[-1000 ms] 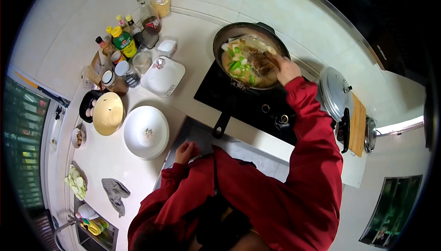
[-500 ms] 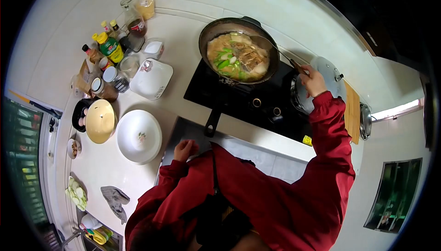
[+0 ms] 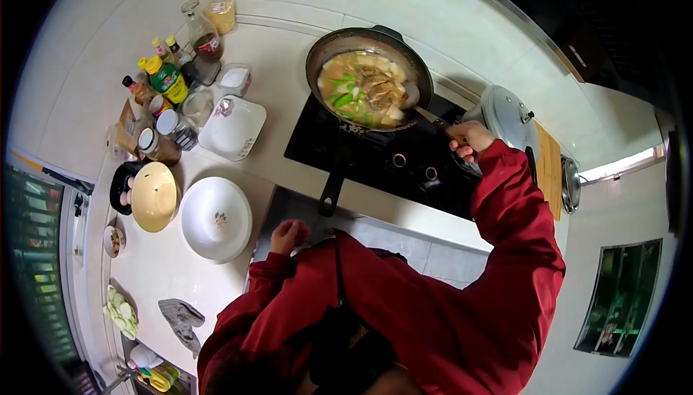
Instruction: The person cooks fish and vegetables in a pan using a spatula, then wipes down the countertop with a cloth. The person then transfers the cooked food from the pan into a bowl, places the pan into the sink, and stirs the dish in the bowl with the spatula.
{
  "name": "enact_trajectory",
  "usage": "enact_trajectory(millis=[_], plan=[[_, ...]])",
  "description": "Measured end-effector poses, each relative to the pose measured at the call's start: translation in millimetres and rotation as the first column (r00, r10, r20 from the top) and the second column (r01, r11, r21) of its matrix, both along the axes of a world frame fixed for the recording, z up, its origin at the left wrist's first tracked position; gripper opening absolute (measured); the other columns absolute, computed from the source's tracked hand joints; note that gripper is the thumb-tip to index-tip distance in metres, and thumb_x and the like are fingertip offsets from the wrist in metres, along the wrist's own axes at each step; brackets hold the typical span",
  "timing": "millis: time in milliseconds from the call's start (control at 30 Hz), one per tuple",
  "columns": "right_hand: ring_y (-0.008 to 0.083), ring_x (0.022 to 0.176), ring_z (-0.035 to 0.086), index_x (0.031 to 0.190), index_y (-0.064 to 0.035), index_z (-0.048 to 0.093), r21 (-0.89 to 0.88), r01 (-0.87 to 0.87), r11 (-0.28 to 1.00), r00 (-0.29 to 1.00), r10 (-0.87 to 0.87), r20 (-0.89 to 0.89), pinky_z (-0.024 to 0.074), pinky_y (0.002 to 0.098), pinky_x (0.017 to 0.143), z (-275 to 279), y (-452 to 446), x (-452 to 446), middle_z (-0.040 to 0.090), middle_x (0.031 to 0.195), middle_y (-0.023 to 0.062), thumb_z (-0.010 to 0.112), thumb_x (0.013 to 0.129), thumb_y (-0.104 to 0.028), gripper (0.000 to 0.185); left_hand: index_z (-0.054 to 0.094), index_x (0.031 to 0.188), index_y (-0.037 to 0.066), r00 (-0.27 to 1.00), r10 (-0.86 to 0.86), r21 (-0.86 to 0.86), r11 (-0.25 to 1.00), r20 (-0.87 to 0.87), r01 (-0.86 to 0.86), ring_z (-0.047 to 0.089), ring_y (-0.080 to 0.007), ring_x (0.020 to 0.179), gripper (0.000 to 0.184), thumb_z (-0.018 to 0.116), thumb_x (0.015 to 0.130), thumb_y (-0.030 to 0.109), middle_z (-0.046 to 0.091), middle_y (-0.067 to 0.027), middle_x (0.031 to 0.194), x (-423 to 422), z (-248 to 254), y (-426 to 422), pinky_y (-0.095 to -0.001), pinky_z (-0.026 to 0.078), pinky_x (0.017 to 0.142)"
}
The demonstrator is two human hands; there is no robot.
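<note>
My right hand (image 3: 471,141) is wrapped round the handle of a ladle (image 3: 433,118). Its rounded head sits at the right side of the broth in a dark wok (image 3: 315,77). Green pepper pieces, pale chunks and a browned piece that looks like fish (image 3: 381,92) lie in the cloudy broth. The wok rests on a black glass cooktop (image 3: 375,157), its long handle pointing towards me. Close to my body, my left hand (image 3: 289,236) hangs with curled fingers, and I see nothing in it. It touches no dish.
A lidded pressure cooker (image 3: 511,117) and wooden board (image 3: 548,171) stand right of the wok. On the left counter are a white bowl (image 3: 216,219), a yellow bowl (image 3: 155,197), a square plate (image 3: 232,128), several bottles (image 3: 166,81) and a grey cloth (image 3: 180,320).
My right hand has moved down and left with the ladle, whose head has swung from the wok's back right to lower in the broth. My left hand stays about where it was.
</note>
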State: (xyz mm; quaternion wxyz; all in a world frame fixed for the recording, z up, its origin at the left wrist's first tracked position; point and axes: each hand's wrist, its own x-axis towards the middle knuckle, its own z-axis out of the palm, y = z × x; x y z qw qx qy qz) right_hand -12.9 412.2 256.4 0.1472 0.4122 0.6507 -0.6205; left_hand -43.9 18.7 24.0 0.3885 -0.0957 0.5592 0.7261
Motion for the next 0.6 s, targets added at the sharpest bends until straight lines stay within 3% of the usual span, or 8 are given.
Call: enact_trajectory(millis=[333,400,433,467,533,567,600], plan=[[0.0072,0.033,0.03,0.062,-0.0044,0.043,-0.108,0.005,0.994,0.995,-0.016,-0.099,0.0244,0.0224,0.031,-17,-8,-22,0.045,0.055,0.0043,0.043,0.075,-0.014,0.016,0.051,0.09,0.003,1.0,-0.018,-0.015,1.0,0.011,0.018,0.057,-0.0163,0.066,0.02,0.046,0.081,0.02,0.057,-0.0071,0.076,-1,-4,4,-0.0246,0.045,0.058],[0.008,0.033,0.032,0.062,-0.0036,0.043,0.105,0.001,0.994,0.99,0.013,-0.137,0.0267,0.0228,0.031,-13,-5,-25,0.046,0.054,0.005,0.046,0.073,-0.015,0.016,0.051,0.09,0.003,1.0,-0.017,-0.009,1.0,0.006,0.017,0.057,-0.0163,0.066,0.02,0.046,0.081,0.019,0.057,-0.0073,0.076,-1,-5,3,-0.0247,0.045,0.058],[0.0092,0.033,0.034,0.073,0.0001,0.05,0.203,-0.025,0.979,0.988,0.055,-0.144,0.0287,0.0235,0.031,-12,0,-23,0.048,0.054,0.0058,0.047,0.071,-0.016,0.017,0.051,0.09,0.003,1.0,0.003,0.007,1.0,0.016,-0.003,0.057,-0.0165,0.066,0.02,0.046,0.081,0.019,0.057,-0.0075,0.076,0,-5,2,-0.0246,0.045,0.058],[0.0092,0.033,0.034,0.073,0.0001,0.05,0.201,-0.033,0.979,0.988,0.062,-0.143,0.0287,0.0235,0.031,-8,1,-22,0.048,0.054,0.0058,0.047,0.071,-0.016,0.017,0.051,0.09,0.003,0.999,0.023,0.023,0.999,0.028,-0.024,0.057,-0.0167,0.066,0.02,0.046,0.081,0.019,0.057,-0.0078,0.076,0,-5,1,-0.0245,0.045,0.058],[0.0099,0.033,0.035,0.093,0.0011,0.051,0.454,-0.005,0.891,0.989,0.071,-0.127,0.0302,0.0249,0.031,7,-3,-18,0.049,0.055,0.0061,0.047,0.071,-0.016,0.028,0.051,0.09,0.002,0.999,0.03,0.001,1.0,0.022,-0.03,0.057,-0.017,0.067,0.02,0.045,0.081,0.019,0.057,-0.0081,0.076,1,0,-3,-0.0246,0.046,0.058],[0.0102,0.035,0.039,0.107,-0.0009,0.045,0.467,-0.039,0.883,0.992,0.088,-0.085,0.0331,0.0246,0.032,10,5,-17,0.05,0.055,0.0069,0.047,0.071,-0.017,0.04,0.05,0.089,0.002,0.999,0.03,-0.017,0.999,0.015,-0.03,0.057,-0.0173,0.067,0.02,0.045,0.081,0.019,0.057,-0.0083,0.076,2,2,-5,-0.0247,0.046,0.058],[0.0102,0.035,0.039,0.107,-0.0009,0.045,0.465,-0.041,0.884,0.992,0.091,-0.085,0.0331,0.0246,0.032,14,12,-16,0.05,0.055,0.0069,0.047,0.071,-0.017,0.04,0.05,0.089,0.002,0.999,0.032,-0.019,0.999,0.016,-0.032,0.057,-0.0173,0.067,0.02,0.045,0.081,0.019,0.057,-0.0083,0.076,2,0,-7,-0.0247,0.046,0.058]])
